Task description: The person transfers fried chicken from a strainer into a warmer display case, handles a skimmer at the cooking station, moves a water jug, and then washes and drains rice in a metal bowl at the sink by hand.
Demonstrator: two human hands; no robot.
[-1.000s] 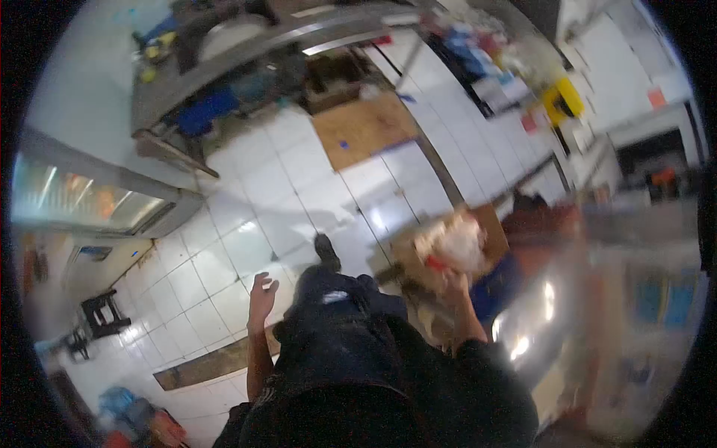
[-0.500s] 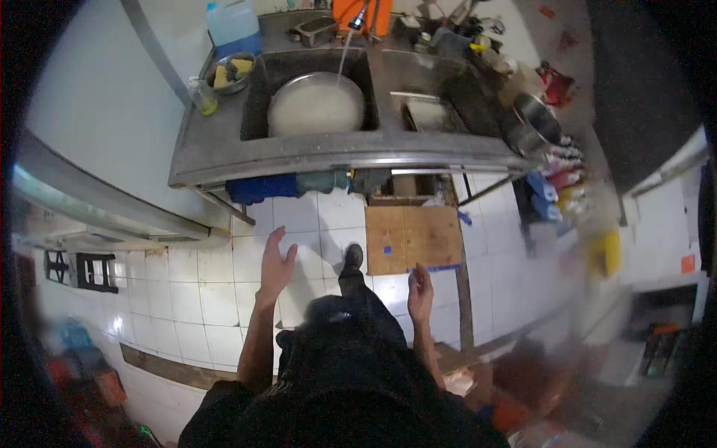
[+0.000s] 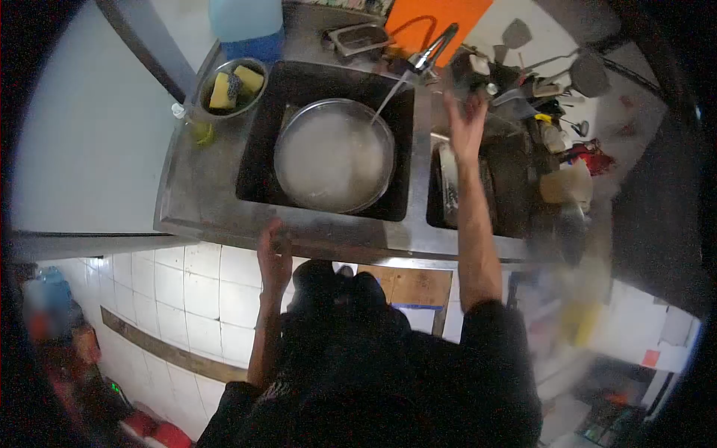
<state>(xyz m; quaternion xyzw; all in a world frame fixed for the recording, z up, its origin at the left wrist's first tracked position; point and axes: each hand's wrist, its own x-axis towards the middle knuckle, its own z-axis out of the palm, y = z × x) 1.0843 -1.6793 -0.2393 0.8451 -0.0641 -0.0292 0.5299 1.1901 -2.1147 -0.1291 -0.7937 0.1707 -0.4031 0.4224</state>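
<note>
Past the counter edge (image 3: pixel 418 243), the right hand (image 3: pixel 467 127) hovers near the faucet (image 3: pixel 434 51).

Across the upper frame there was a metal counter (image 3: pixel 196 188), on which stood a bowl (image 3: pixel 237 113) and a jug (image 3: pixel 248 30), both at upper left.

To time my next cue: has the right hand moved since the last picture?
Yes, forward. It was short of the front edge of the sink counter; the right hand is now past it, near the faucet.
</note>
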